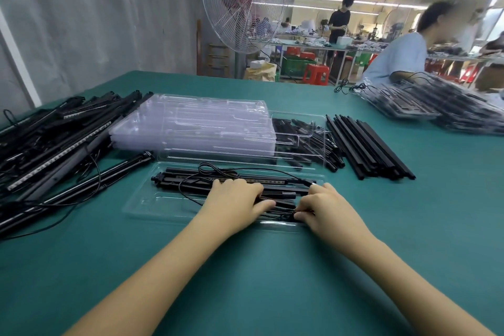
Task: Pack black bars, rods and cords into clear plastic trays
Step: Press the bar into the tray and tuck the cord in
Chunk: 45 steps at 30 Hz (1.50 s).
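A clear plastic tray (152, 206) lies on the green table in front of me. A black bar (188, 178) and rods rest in its slots, with a thin black cord (218, 168) looped over them. My left hand (234, 200) presses flat on the rods in the tray's middle. My right hand (326, 209) pinches the bundled cord (281, 214) at the tray's near right part. Both forearms reach in from the bottom edge.
A stack of empty clear trays (196, 125) stands behind. A pile of black bars with cords (54, 139) fills the left. Short black parts (308, 142) and black rods (368, 144) lie at the right. Packed trays (441, 106) and a seated person are at far right; a fan (240, 0) stands behind.
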Each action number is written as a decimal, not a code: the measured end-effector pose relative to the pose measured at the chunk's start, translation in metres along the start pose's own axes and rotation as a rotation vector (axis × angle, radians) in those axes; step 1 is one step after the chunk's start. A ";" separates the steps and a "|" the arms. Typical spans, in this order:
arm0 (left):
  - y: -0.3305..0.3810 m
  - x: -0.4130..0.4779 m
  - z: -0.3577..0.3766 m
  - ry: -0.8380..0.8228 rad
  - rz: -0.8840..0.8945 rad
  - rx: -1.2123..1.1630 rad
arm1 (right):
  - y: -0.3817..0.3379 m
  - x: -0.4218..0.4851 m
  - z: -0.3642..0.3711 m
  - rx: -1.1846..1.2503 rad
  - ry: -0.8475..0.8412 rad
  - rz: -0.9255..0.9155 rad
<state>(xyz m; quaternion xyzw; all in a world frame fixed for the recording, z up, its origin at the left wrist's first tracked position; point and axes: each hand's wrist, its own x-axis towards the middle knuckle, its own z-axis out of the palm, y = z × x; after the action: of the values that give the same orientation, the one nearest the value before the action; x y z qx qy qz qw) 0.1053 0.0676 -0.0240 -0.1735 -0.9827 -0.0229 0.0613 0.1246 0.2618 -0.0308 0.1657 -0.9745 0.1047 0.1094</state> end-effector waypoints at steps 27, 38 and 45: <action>0.019 0.003 -0.005 -0.080 -0.200 -0.061 | 0.022 0.002 -0.017 0.386 -0.144 0.247; 0.031 0.016 -0.018 -0.074 -0.090 0.069 | 0.030 0.015 -0.031 0.474 -0.371 0.303; 0.035 0.014 -0.019 -0.141 -0.118 -0.185 | 0.025 0.028 -0.032 0.427 -0.467 0.319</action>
<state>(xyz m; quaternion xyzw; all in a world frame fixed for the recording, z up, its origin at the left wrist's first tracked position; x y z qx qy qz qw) 0.1067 0.1035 -0.0029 -0.1216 -0.9867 -0.1046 -0.0256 0.0960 0.2847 0.0023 0.0499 -0.9430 0.2811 -0.1710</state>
